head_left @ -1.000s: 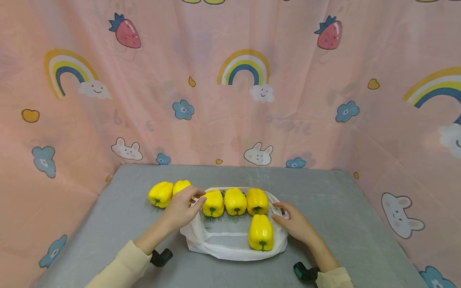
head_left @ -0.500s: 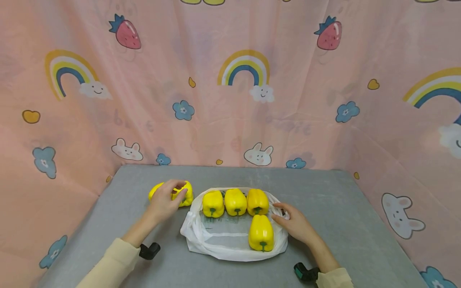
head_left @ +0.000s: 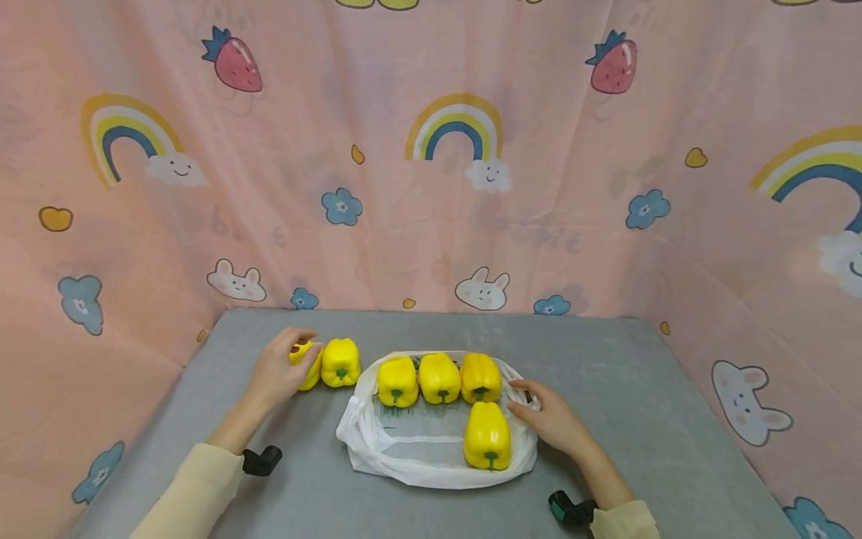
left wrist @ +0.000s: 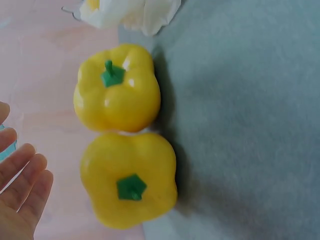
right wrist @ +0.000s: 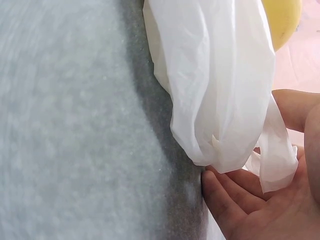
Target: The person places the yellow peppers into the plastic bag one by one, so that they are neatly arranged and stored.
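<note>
At the left of the head view, my left hand is at a yellow bell pepper, partly covering it. The left wrist view shows its fingers spread and apart from that bell pepper. A second bell pepper stands right beside the first, both with green stems. In the middle lies a white plastic bag, mouth open, with several yellow bell peppers in it, three in a back row and one at front right. My right hand holds the bag's right edge, a handle loop hanging between thumb and fingers.
The grey table carries everything. Behind it and along its sides hangs a pink patterned curtain. A black wrist device is on the left wrist, another black device on the right.
My left hand has moved left, away from the bag's left edge, passing over the nearer loose bell pepper to the leftmost one. My right hand and the bag have stayed put.
</note>
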A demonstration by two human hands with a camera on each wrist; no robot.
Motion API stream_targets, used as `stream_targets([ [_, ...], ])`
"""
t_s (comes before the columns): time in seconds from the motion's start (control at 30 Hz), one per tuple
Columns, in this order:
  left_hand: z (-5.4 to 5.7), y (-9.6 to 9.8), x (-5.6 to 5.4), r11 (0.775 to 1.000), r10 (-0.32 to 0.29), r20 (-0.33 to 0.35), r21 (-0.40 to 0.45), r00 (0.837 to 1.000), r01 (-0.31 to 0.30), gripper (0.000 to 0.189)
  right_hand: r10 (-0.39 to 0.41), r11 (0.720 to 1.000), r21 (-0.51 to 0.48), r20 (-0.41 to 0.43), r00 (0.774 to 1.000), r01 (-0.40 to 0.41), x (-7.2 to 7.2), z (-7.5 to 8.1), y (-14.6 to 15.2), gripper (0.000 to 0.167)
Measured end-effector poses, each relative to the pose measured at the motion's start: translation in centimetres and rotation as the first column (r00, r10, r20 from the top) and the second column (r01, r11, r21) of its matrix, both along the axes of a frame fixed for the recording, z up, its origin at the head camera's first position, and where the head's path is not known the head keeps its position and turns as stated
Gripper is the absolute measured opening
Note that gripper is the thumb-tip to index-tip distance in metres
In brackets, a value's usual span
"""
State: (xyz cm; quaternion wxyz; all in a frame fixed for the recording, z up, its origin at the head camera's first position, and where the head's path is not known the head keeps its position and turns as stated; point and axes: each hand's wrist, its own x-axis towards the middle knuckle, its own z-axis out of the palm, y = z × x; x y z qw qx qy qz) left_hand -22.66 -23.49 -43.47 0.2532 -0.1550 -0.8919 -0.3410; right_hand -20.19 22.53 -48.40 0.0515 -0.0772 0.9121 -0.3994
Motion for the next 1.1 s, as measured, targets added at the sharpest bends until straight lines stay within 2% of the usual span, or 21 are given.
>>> stream_targets([
  [0.13,-0.2,-0.8,0.0,0.999,0.038,-0.002,0.001,0.999,-0.038,0.022,-0.004,1.0,0.004,0.004,1.0,0.004,-0.1,-0.1,0.0,0.052],
  [0.3,-0.5,-1.6,0.1,0.997,0.071,0.03,0.006,0.997,-0.071,0.023,-0.005,1.0,0.002,0.006,1.0,0.005,-0.2,-0.2,0.1,0.052],
  [0.47,-1.0,-2.3,0.0,0.997,0.081,0.057,-0.021,0.995,-0.08,0.024,-0.009,1.0,-0.002,0.007,1.0,0.009,-0.2,-0.4,0.0,0.052],
  [0.6,-1.4,-2.6,0.0,0.995,0.09,0.102,-0.043,0.991,-0.086,0.028,-0.017,1.0,-0.002,0.01,1.0,0.017,-0.1,-0.4,0.0,0.053],
  [0.83,-2.1,-3.0,-0.2,0.993,0.117,0.239,-0.035,0.964,-0.112,0.038,-0.022,1.0,0.001,0.008,1.0,0.022,-0.1,-0.3,0.2,0.053],
  [1.1,-2.7,-3.6,-0.5,0.993,0.121,0.34,-0.054,0.933,-0.109,0.051,-0.017,1.0,-0.002,0.002,1.0,0.017,-0.2,-0.3,0.0,0.053],
])
